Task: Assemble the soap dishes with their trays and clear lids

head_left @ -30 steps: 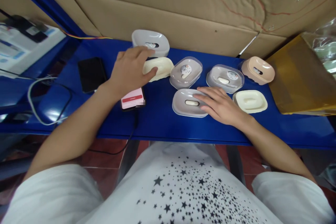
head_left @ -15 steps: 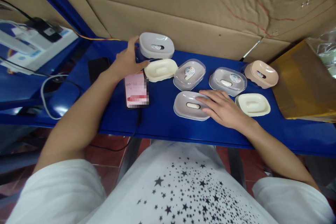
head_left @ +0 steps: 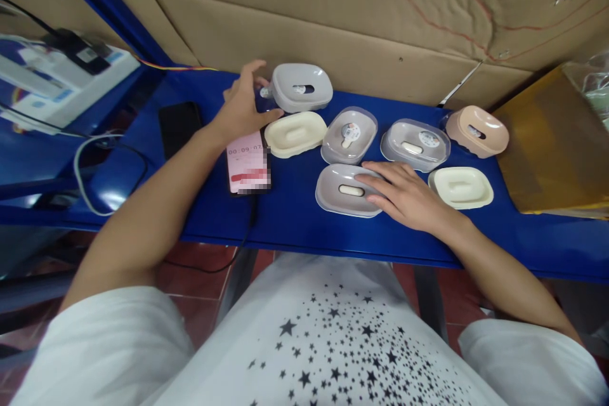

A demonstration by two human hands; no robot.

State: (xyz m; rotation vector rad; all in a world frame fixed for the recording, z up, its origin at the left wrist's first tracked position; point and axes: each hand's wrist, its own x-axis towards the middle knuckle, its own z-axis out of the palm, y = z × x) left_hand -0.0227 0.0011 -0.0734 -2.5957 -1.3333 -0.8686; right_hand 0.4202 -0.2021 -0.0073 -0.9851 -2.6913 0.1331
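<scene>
The left hand [head_left: 243, 101] is positioned at the left end of the rear grey dish [head_left: 302, 84]. Its fingers are curved and spread well apart, with the thumb extended to the upper edge of the left cream dish [head_left: 295, 133]. A clear piece [head_left: 267, 101] with a round label is located between these fingers and the rear grey dish; whether the fingers grip it cannot be told.

The right hand [head_left: 404, 193] lies over the right end of the front grey dish [head_left: 337, 198]. Its fingers are extended, slightly parted and resting on the dish without closing around it.

Two clear-covered grey dishes [head_left: 351, 146] are located behind the front grey dish, side by side. To their right are a pink dish [head_left: 485, 120] and, nearer the front edge, the right cream dish [head_left: 460, 188].

A lit phone [head_left: 245, 165] lies below the left hand, and a dark phone [head_left: 179, 124] lies to its left. All items rest on the blue tabletop [head_left: 295, 222]. A taped box [head_left: 547, 146] is located at the right.
</scene>
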